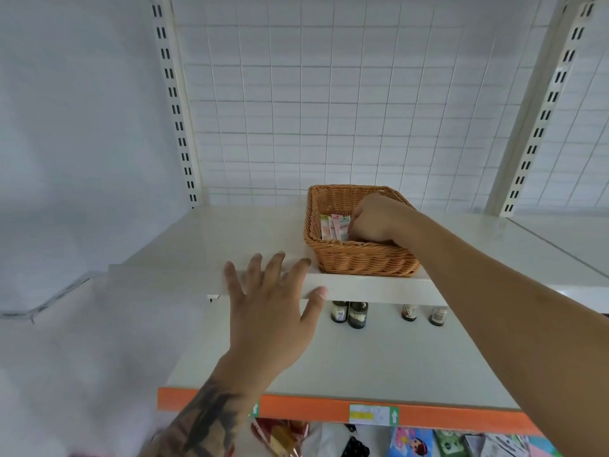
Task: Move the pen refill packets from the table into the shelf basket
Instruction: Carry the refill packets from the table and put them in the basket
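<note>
Wicker, woven and honey-coloured, made up the basket (359, 258) that sat on the upper white shelf (204, 239) near its front edge, and several pen refill packets (334, 226) lay inside it against the left wall, side by side. The right hand (377, 219) reached down into the basket just beside those packets, its fingers curled under; whether they gripped a packet or had let one go could not be told, since the knuckles hid the fingertips. The left hand (273, 301) hovered with fingers spread and straight at the shelf's front lip, holding nothing, its thumb close to the edge. No table showed in the view, so how many packets remained there was unknown. Judging by the scene, the step in hand was setting a packet down, and it would go best if the packet were laid flat alongside the others rather than dropped across them, with the wrist kept clear of the basket rim so the light basket did not slide toward the edge. On the lower shelf, small dark bottles (349, 314) stood well behind the orange price rail (296, 407).
</note>
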The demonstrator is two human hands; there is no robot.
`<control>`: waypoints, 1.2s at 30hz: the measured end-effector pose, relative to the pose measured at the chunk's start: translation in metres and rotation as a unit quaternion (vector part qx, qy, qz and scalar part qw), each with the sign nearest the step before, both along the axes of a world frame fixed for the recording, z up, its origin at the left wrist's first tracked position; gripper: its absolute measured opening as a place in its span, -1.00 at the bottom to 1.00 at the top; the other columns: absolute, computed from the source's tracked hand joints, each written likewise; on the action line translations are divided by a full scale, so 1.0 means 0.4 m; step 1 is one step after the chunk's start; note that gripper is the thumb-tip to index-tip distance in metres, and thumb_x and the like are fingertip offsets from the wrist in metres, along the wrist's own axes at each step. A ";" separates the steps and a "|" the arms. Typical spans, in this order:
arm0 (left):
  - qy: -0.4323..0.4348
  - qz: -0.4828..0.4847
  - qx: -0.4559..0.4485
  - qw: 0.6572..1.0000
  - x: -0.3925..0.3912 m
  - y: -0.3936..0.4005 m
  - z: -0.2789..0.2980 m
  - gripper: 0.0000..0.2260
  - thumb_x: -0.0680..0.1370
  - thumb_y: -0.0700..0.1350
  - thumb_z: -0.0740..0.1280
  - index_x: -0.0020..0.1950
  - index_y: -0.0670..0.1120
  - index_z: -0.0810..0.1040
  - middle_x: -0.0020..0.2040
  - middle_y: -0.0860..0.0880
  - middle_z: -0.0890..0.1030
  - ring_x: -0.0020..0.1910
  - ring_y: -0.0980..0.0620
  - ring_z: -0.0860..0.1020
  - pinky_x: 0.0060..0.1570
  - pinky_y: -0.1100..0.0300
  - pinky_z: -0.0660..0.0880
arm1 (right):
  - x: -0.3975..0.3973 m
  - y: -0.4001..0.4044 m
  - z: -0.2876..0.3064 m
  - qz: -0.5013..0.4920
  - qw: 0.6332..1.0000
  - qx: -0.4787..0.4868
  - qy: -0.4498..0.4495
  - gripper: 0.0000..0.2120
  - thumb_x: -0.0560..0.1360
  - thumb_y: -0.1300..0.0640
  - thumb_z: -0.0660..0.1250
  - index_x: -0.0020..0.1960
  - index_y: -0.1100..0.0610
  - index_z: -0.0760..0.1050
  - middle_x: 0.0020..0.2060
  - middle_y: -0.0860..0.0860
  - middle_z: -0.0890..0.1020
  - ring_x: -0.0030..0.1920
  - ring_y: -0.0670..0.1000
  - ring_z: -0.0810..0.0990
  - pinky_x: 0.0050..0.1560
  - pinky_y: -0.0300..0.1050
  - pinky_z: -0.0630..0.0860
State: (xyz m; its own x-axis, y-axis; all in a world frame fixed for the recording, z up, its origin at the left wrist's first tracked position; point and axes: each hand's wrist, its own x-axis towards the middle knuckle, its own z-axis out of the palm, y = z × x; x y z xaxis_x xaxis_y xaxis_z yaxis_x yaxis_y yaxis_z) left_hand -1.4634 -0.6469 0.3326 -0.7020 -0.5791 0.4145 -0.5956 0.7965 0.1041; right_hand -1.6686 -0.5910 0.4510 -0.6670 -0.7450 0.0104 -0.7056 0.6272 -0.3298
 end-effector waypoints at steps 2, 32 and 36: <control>0.007 0.001 -0.011 1.000 -0.003 -0.007 -0.012 -0.48 0.63 0.38 -0.12 0.46 0.22 0.36 0.52 -0.02 0.45 0.57 -0.23 0.28 0.49 -0.46 -0.02 | 0.000 -0.008 -0.004 0.004 1.000 0.019 0.018 -0.80 0.58 0.13 0.36 0.14 0.16 0.67 0.15 0.10 0.68 0.11 0.10 0.64 0.20 0.05 0.61; -0.057 0.307 0.184 0.932 0.599 0.403 -0.427 -0.50 0.61 0.26 0.06 0.55 0.20 0.32 0.59 -0.09 0.34 0.56 -0.24 0.29 0.46 -0.45 0.14 | 0.550 0.302 -0.721 0.410 0.899 -0.106 0.107 -0.55 0.66 -0.15 0.21 0.46 0.05 0.44 0.49 0.18 0.42 0.48 0.29 0.40 0.44 0.31 0.39; -0.067 0.393 0.202 0.895 0.805 0.531 -0.459 -0.43 0.61 0.33 -0.03 0.58 0.19 0.30 0.61 -0.11 0.31 0.58 -0.26 0.24 0.48 -0.44 0.07 | 0.736 0.340 -0.758 0.478 0.873 -0.067 0.071 -0.48 0.63 -0.22 0.02 0.40 0.02 0.50 0.40 0.13 0.49 0.38 0.24 0.49 0.40 0.25 0.42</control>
